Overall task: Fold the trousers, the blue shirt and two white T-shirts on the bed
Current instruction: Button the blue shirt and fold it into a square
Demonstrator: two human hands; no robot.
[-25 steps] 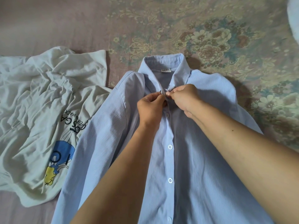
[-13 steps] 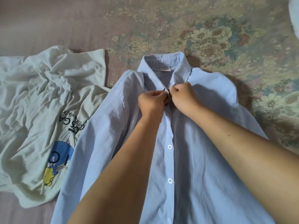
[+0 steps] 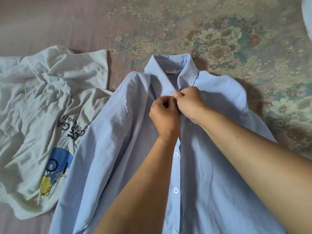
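Note:
The blue shirt [image 3: 219,149] lies front up on the bed, collar at the far end, with white buttons running down its placket. My left hand [image 3: 164,115] and my right hand [image 3: 190,103] meet just below the collar, each pinching an edge of the placket at the top button. A crumpled white T-shirt [image 3: 38,107] with a blue and yellow cartoon print lies to the left, partly under the shirt's sleeve. The trousers and the other white T-shirt are not in view.
The bed is covered by a floral bedspread [image 3: 219,39] with a plain mauve area at the far left. A pale object [image 3: 308,17] shows at the top right edge.
Both hands have stayed at the top of the placket, working the fabric together with small finger shifts. The shirt and the T-shirt have not moved.

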